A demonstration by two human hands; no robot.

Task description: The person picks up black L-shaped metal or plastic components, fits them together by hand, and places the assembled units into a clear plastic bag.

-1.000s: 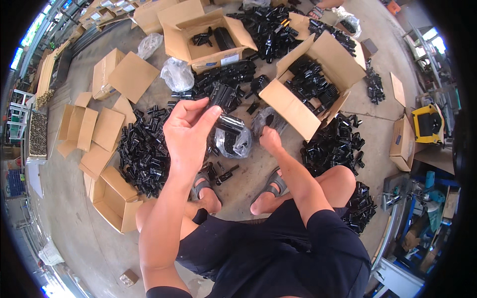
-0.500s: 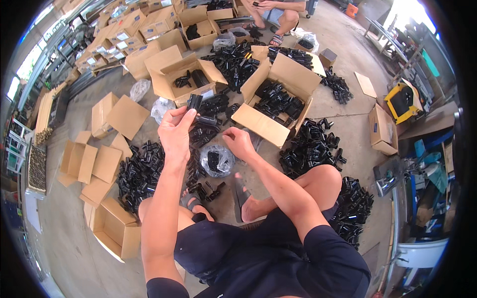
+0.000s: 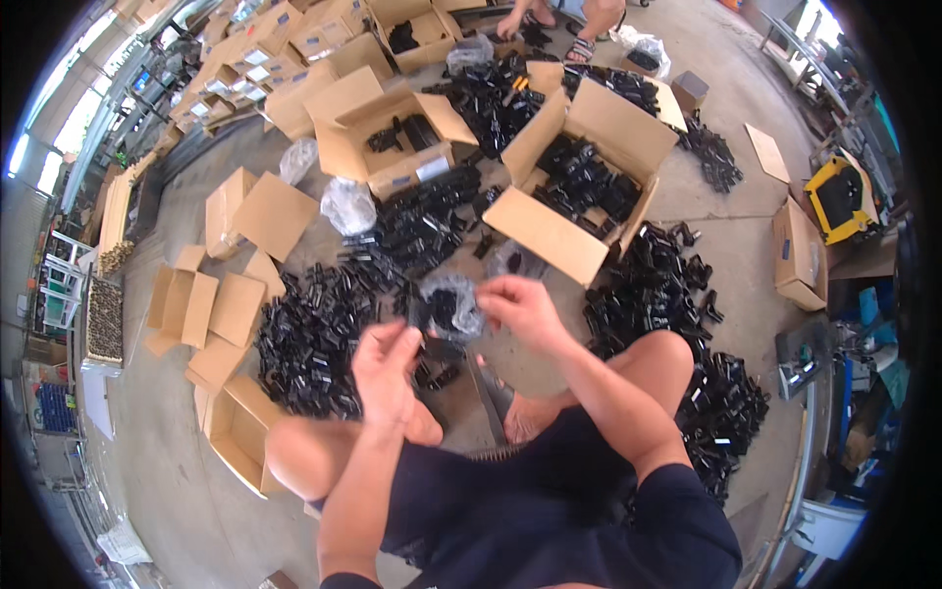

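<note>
My left hand (image 3: 386, 371) is closed, thumb and fingers pinching a black tubular plastic fitting (image 3: 416, 312) that stands up from the fingertips, blurred by motion. To its right, my right hand (image 3: 522, 308) is closed in a pinch; whatever its fingertips hold is too small to make out. Between the hands and beyond them lies an opened clear plastic bag (image 3: 469, 319) with small black pieces in it. A large heap of black fittings (image 3: 319, 339) spreads on the floor beside my left hand.
An open carton (image 3: 549, 236) of black fittings stands ahead to the right, another carton (image 3: 383, 182) ahead to the left. More fittings (image 3: 648, 285) are heaped by my right knee. Empty cartons (image 3: 235, 427) lie at left. Another person's hand (image 3: 509, 26) reaches down at the far side.
My left hand has come down and nearer my body with the black fitting. My right hand has shifted slightly right and down, still pinched. The view has tilted; the other person's hand has lowered.
</note>
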